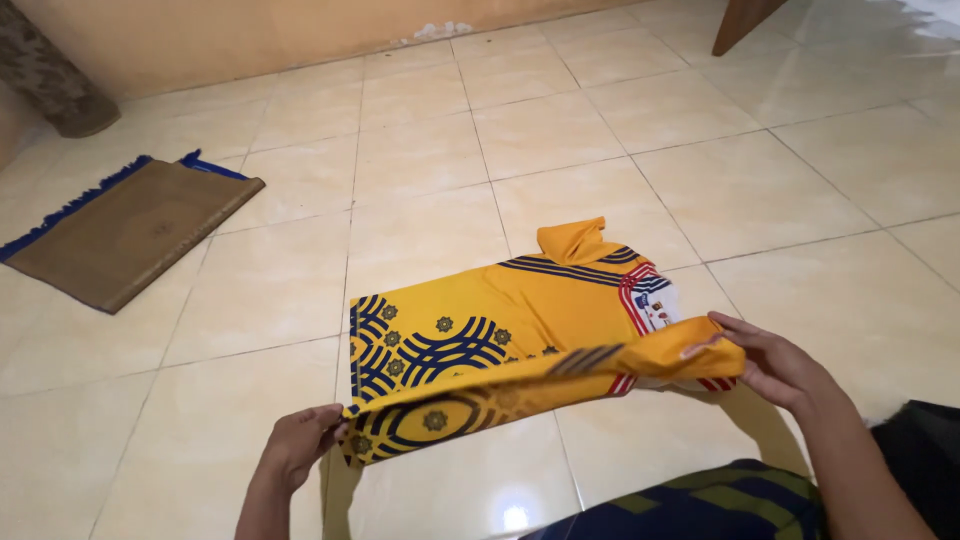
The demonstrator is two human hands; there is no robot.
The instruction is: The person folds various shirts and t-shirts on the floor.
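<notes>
Looking down from the head cam: a yellow shirt [480, 330] w/ dark blue curved patterns lies flat on the cream tiled floor [600, 150], roughly centre frame, slightly right. Its near edge is lifted off the tiles and folded up toward the viewer, stretched between both hands.

Left hand [298, 445], lower left of centre, is closed in a pinch on the hem corner of the shirt, fingers curled round the fabric. Right hand [775, 365], at right, grips the shoulder end near the red-and-white trim, thumb on top, fingers tucked under the cloth, so partly closed on it. One short sleeve [575, 240] sticks up at the shirt's far edge, pointing to top of frame.

Upper left: a brown mat [125, 230] w/ blue fringe, well apart from the shirt. Bottom right: person's lap in dark patterned cloth [700, 505], just beside the right forearm.
</notes>
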